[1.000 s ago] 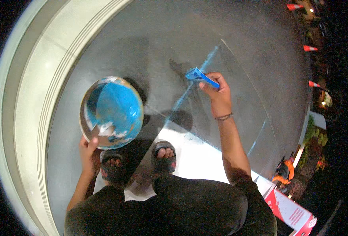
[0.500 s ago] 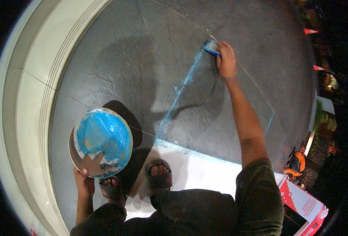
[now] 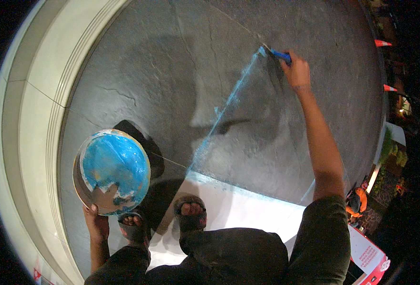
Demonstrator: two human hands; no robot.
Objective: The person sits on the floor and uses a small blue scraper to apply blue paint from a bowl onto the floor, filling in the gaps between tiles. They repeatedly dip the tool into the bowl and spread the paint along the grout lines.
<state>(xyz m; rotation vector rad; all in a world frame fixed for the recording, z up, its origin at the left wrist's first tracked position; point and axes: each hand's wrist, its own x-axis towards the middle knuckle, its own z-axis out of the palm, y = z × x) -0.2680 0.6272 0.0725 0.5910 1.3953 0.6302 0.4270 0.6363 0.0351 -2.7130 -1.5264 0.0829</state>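
Note:
My left hand (image 3: 96,222) grips the near rim of a round tub (image 3: 77,178), its thumb over the edge. Wet blue paint (image 3: 110,156) coats the tub's inside, with a hand-shaped shadow across part of it. Out ahead, my right hand (image 3: 297,71) is closed around a small flat blue painting tool (image 3: 281,55); its exact kind is unclear. The tool's tip is at the far end of a narrow blue paint line (image 3: 228,102) on the dark grey floor (image 3: 148,85). That line runs back to the corner of a white painted area (image 3: 252,211).
My sandalled feet (image 3: 191,211) stand by the white area's edge. A pale curved kerb (image 3: 41,104) borders the left. At the right are traffic cones (image 3: 383,43), a person in orange (image 3: 358,202) and a red-and-white panel (image 3: 369,259). Thin joints cross the floor.
My right hand has shifted slightly right and turned the tool, so its narrow blue side shows instead of its pale flat face. The tub sits slightly further left in view.

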